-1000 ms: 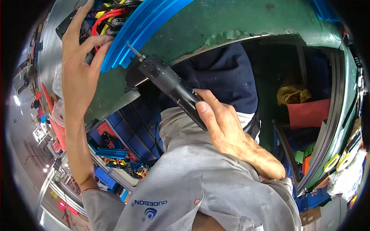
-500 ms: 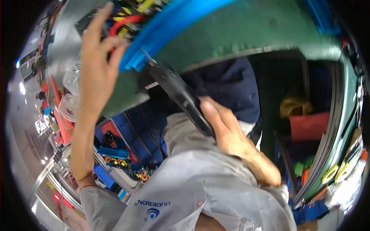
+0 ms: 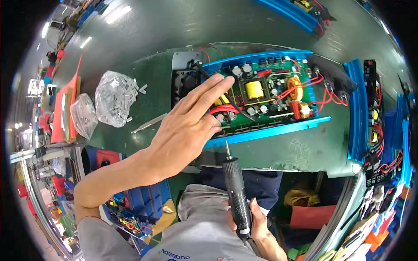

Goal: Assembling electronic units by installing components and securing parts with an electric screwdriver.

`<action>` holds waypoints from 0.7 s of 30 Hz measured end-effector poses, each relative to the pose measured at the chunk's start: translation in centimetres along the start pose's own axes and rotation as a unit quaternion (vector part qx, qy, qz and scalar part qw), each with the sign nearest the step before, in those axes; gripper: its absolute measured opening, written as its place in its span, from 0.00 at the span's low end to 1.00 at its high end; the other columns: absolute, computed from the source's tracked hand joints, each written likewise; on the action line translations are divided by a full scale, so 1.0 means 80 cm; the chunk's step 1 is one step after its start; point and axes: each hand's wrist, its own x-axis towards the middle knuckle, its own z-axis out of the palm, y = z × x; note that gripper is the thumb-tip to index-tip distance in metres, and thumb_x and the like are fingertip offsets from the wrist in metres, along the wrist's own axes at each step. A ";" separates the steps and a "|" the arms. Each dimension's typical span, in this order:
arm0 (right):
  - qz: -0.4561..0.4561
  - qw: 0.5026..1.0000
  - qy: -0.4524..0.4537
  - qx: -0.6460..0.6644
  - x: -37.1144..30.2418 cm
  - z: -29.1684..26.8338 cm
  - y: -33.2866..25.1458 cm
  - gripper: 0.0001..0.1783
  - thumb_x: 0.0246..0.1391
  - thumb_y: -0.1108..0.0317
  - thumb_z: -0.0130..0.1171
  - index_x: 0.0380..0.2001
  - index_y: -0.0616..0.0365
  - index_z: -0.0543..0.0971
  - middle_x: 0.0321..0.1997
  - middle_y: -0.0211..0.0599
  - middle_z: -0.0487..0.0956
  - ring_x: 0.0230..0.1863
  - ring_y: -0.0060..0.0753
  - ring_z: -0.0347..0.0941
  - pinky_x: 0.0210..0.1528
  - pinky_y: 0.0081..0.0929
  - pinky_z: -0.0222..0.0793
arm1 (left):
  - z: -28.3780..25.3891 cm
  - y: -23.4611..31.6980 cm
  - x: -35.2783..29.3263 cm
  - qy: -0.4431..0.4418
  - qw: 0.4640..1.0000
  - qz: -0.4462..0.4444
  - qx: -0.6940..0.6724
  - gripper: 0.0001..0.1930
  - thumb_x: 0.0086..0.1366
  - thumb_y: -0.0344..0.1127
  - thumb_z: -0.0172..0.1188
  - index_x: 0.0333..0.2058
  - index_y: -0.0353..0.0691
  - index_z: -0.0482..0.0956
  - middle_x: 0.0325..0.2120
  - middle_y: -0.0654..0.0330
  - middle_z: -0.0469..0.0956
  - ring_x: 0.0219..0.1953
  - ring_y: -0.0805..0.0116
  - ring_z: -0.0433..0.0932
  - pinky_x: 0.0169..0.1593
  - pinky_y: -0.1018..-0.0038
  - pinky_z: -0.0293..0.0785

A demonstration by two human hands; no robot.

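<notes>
My left hand [image 3: 183, 119] lies over the left part of a power supply circuit board [image 3: 237, 89], fingers stretched out and thumb beside the near blue side rail. The board sits in an open blue metal housing [image 3: 270, 134] and carries a yellow-wound transformer [image 3: 254, 90], a copper coil [image 3: 295, 89], capacitors and red wires. Part of the board is hidden under my fingers. Closed around a black electric screwdriver [image 3: 237, 189], my right hand [image 3: 260, 222] is in front of my body. The screwdriver's tip points away from me, at or very close to the near rail's edge.
A clear bag of small pale pieces [image 3: 114, 99] and a smaller clear bag [image 3: 83, 115] lie on the left. A thin metal tool [image 3: 149, 123] rests near my left wrist. Another blue housing [image 3: 358, 113] stands on the right, and a blue rail [image 3: 289, 15] lies at the back.
The view has shifted, bringing the whole board into sight. The screwdriver, slanted to the upper left before, now points nearly straight away from me. My left hand now reaches over the board.
</notes>
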 end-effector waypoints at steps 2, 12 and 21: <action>0.014 0.999 0.046 -0.005 -0.001 0.006 -0.003 0.52 0.65 0.27 0.30 0.60 0.73 0.70 0.19 0.41 0.74 0.19 0.30 0.68 0.24 0.27 0.63 | -0.001 -0.006 0.005 -0.002 1.000 -0.003 -0.021 0.06 0.55 0.26 0.68 0.30 0.33 0.79 0.70 0.49 0.59 0.72 0.47 0.57 0.70 0.58 0.62; 0.004 1.000 -0.003 0.002 0.000 0.012 -0.019 0.53 0.64 0.25 0.26 0.58 0.72 0.70 0.18 0.42 0.74 0.18 0.30 0.65 0.24 0.26 0.60 | -0.001 -0.022 0.009 -0.022 0.997 0.007 -0.069 0.07 0.51 0.26 0.69 0.28 0.35 0.80 0.69 0.50 0.62 0.72 0.46 0.56 0.70 0.56 0.61; 0.018 0.999 0.015 -0.046 -0.003 0.009 -0.014 0.58 0.60 0.20 0.27 0.61 0.71 0.70 0.26 0.36 0.78 0.25 0.24 0.70 0.30 0.22 0.63 | -0.014 -0.004 0.007 -0.078 0.994 -0.001 -0.078 0.09 0.55 0.22 0.62 0.36 0.27 0.81 0.71 0.49 0.57 0.74 0.47 0.53 0.72 0.56 0.59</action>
